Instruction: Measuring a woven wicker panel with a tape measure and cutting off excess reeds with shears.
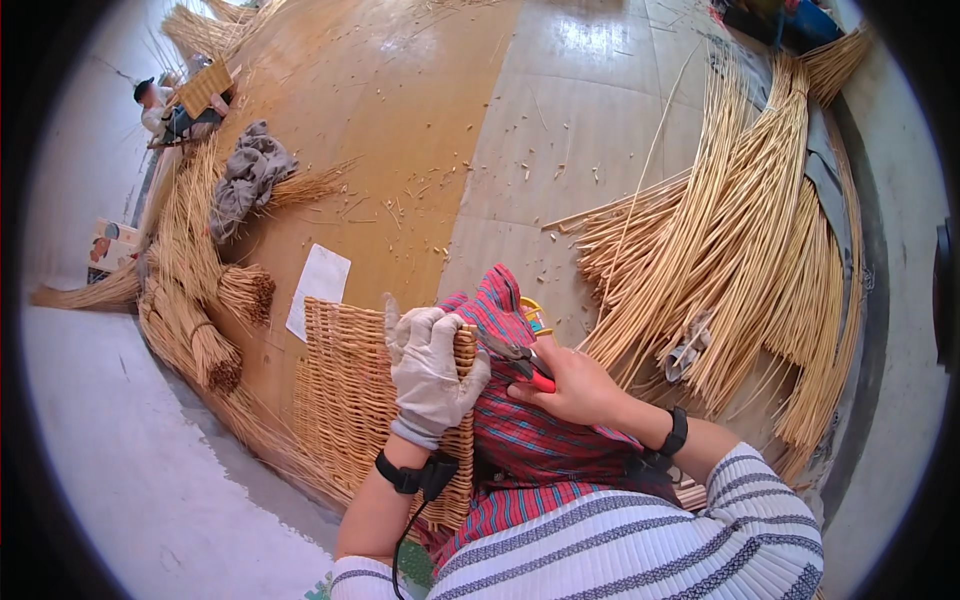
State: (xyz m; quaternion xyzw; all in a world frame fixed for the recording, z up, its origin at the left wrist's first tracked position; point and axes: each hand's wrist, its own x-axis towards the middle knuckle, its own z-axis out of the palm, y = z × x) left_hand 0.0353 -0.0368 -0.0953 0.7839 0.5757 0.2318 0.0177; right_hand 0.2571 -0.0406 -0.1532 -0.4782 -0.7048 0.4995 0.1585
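Note:
My left hand (425,375), in a pale work glove, is closed over the upper right corner of a woven wicker panel (350,390), perhaps a basket's side. The panel stands tilted against my lap, its far side hidden. Bare, my right hand (585,388) grips a pair of cutting pliers (541,381) by the red handles. Their dark jaws point left toward the panel's edge, close by the gloved fingers; whether they touch the wicker I cannot tell. A red checked cloth (520,430) covers my lap beneath the tool.
Loose wicker rods (740,220) fan out at right. Tied bundles (195,325) lie left, near a grey cloth (245,175). A white sheet (318,285) lies beyond the panel. Cut scraps litter the floor (400,120). Another person (160,115) sits far left with a woven piece.

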